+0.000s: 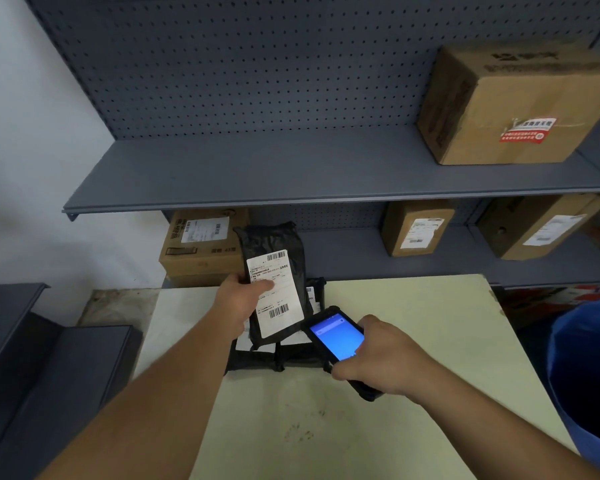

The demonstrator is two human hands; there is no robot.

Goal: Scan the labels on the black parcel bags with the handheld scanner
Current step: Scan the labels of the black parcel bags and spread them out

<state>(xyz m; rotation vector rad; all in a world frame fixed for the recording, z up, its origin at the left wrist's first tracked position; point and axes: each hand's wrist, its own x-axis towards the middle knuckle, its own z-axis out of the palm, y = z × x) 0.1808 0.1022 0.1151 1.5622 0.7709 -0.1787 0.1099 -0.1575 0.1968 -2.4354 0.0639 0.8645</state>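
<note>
My left hand (240, 299) holds a black parcel bag (274, 244) upright above the table, thumb pressed on its white label (278, 292), which faces me and carries two barcodes. My right hand (381, 362) grips the handheld scanner (336, 336), a black device with a lit blue screen, its top end close to the label's lower right corner. More black parcel bags (284, 356) lie flat on the table beneath the held one, partly hidden by it and by the scanner.
A pale yellow table (395, 393) is in front of me. Grey pegboard shelving (326, 171) behind it holds cardboard boxes (513, 102), (201, 244), (416, 226). A blue bin (589, 375) stands at the right, grey steps (49, 368) at the left.
</note>
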